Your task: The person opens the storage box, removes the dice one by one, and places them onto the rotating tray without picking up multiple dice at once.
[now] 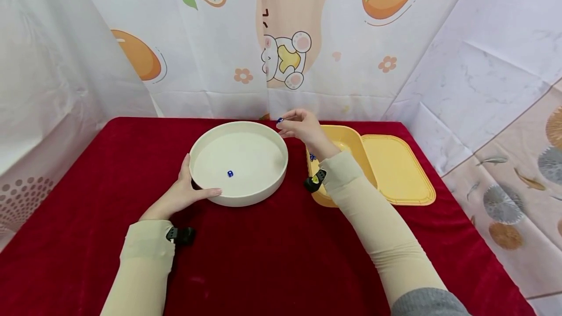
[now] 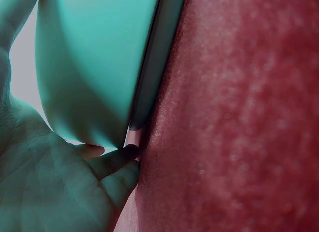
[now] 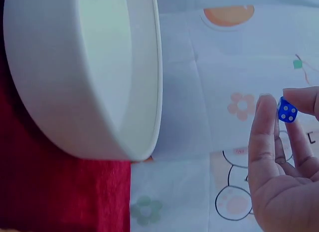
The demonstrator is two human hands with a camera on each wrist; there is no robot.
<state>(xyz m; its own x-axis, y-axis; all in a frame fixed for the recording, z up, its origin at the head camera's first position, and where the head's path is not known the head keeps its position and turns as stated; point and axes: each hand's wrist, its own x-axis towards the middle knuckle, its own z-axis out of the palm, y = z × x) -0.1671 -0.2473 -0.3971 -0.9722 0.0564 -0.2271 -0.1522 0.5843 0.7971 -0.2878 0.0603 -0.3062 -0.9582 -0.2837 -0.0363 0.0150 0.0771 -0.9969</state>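
Observation:
My left hand (image 1: 181, 195) holds a round white tray (image 1: 246, 152) at its near left, thumb along the front rim and fingers round the side. In the left wrist view, fingertips (image 2: 130, 152) sit at the tray's lower edge, close over the cloth. One blue die (image 1: 230, 173) lies on the tray's floor, toward the front. Raised by the tray's far right rim, my right hand (image 1: 308, 131) pinches another blue die (image 3: 287, 110) with white dots between thumb and fingertips. That die is just outside the rim in the head view.
Right of the tray is a yellow box (image 1: 349, 139) with several blue dice (image 1: 312, 157) at its left side, partly hidden by my right wrist. Its yellow lid (image 1: 397, 169) lies flat alongside. Red cloth (image 1: 263, 252) covers the table; a printed curtain (image 1: 219, 62) hangs behind.

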